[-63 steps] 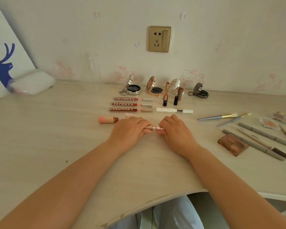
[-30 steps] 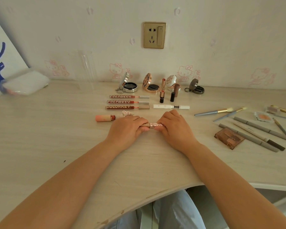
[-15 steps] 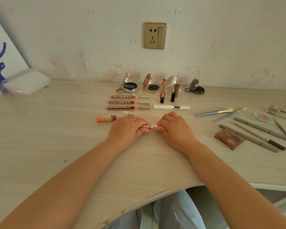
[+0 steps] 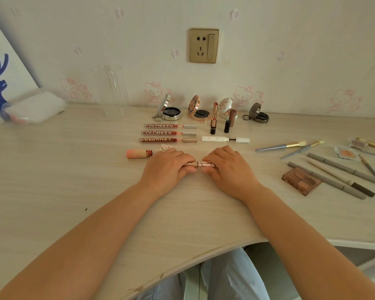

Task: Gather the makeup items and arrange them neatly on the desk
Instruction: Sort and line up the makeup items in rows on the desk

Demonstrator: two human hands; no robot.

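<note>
Both hands, left hand (image 4: 167, 167) and right hand (image 4: 230, 167), grip one lipstick tube (image 4: 200, 164); tubes far-centre are lined up, pencils (image 4: 333, 178) right lie scattered.

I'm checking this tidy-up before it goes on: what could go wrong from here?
Both the left hand and the right hand grip the rose-gold tube; a slip could send it rolling.

The upright lipstick stands just beyond the hands, so a forward reach might topple it.

The brushes and pencils lie loose on the right; a sweeping forearm could scatter them.
</note>
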